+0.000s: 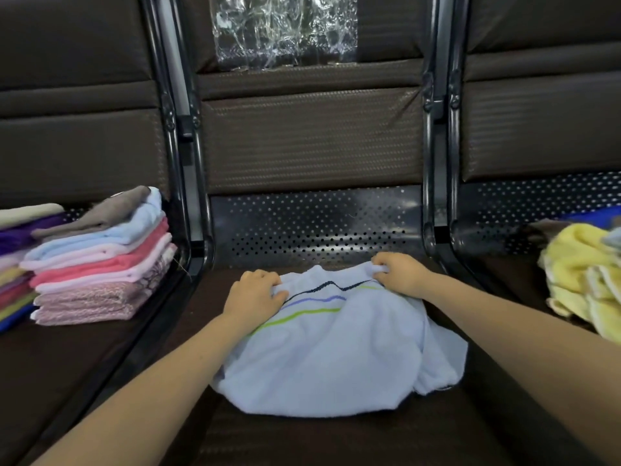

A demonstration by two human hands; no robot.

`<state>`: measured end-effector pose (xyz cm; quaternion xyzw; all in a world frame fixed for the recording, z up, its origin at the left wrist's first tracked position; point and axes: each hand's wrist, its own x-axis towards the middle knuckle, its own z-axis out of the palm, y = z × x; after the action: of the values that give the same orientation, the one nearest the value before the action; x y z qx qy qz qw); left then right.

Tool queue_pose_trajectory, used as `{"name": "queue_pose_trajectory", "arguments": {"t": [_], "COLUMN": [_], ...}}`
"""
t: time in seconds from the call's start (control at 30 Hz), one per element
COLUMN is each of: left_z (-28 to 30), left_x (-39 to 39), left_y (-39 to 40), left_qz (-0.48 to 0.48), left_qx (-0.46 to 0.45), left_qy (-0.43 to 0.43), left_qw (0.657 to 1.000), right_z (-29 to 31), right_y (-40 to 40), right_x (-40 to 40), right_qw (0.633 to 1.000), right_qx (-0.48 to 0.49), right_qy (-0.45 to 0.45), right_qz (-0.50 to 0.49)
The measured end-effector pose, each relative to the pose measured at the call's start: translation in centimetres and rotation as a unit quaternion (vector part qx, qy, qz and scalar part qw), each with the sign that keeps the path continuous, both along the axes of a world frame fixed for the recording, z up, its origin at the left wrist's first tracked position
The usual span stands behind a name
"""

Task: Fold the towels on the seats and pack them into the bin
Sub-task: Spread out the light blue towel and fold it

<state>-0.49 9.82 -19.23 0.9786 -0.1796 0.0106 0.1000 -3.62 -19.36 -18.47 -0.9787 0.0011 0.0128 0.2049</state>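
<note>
The left hand (pixel 254 290) and right hand (pixel 400 274) each pinch a far corner of the towel (pixel 336 351). Both grips clench cloth. The towel spreads toward the person on the seat (pixel 336 438).

Row of three dark brown padded seats (pixel 312 438), textured upholstery. Backrests (pixel 309 139) in horizontal padded panels. Black metal frame tubes (pixel 181 129) between seats, second pair (pixel 443 129) at right. Perforated metal panel (pixel 312 227) between backrest and cushion. Crinkled clear plastic sheet (pixel 285 28) on middle backrest, catching light. Dim, soft lighting.
</note>
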Motion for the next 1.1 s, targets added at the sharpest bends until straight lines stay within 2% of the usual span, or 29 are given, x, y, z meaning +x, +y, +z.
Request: {"name": "queue_pose_trajectory", "arguments": {"t": [0.07, 0.17, 0.27, 0.33, 0.4, 0.5, 0.57, 0.7, 0.77, 0.83, 0.93, 1.03, 1.1], "left_z": [0.4, 0.9, 1.6, 2.3, 2.8, 3.1, 3.1, 3.0, 3.5, 3.6, 3.2, 2.2, 1.6], "left_x": [0.1, 0.0, 0.0, -0.1, -0.2, -1.2, -1.7, -1.8, -2.0, -1.5, 0.4, 1.4, 1.2], "left_y": [0.3, 1.0, 1.9, 2.9, 4.2, 5.9, 6.6, 5.8, 4.1, 2.4, 0.6, -0.6, -0.9], "left_qz": [0.002, -0.002, -0.026, -0.039, -0.048, -0.038, -0.03, -0.008, -0.006, -0.022, -0.053, -0.065, -0.068], "left_qx": [-0.019, -0.079, -0.141, -0.122, -0.076, -0.066, -0.051, 0.032, 0.009, -0.037, -0.049, -0.011, -0.031], "left_qy": [0.018, 0.09, 0.143, 0.154, 0.154, 0.16, 0.147, 0.07, 0.017, 0.002, 0.047, 0.11, 0.113], "left_qw": [1.0, 0.993, 0.979, 0.98, 0.984, 0.984, 0.987, 0.997, 1.0, 0.999, 0.996, 0.992, 0.991], "right_z": [0.2, 0.5, 0.5, 0.5, 0.4, 0.2, 0.1, 0.7, 1.0, 1.2, 1.3, 1.0, 0.8], "right_y": [-0.4, -0.7, -0.6, -0.4, -0.2, -0.1, -0.1, -0.1, -0.3, -0.8, -1.8, -2.3, -2.5], "right_x": [0.5, 0.3, 0.4, 0.6, 0.7, 0.4, 0.3, 0.3, 0.1, -0.2, -0.4, -0.4, -0.1], "right_qw": [1.0, 1.0, 0.998, 0.989, 0.986, 1.0, 0.999, 0.999, 0.999, 1.0, 0.999, 0.999, 0.998], "right_qx": [0.003, -0.006, 0.057, 0.142, 0.154, 0.028, -0.02, -0.04, -0.018, 0.006, 0.038, 0.032, 0.056], "right_qy": [0.006, 0.01, -0.01, -0.027, -0.02, 0.012, 0.018, 0.012, 0.013, 0.013, 0.015, 0.009, 0.008], "right_qz": [-0.008, 0.004, -0.006, -0.04, -0.058, -0.002, 0.024, 0.033, 0.027, 0.01, -0.011, -0.012, -0.01]}}
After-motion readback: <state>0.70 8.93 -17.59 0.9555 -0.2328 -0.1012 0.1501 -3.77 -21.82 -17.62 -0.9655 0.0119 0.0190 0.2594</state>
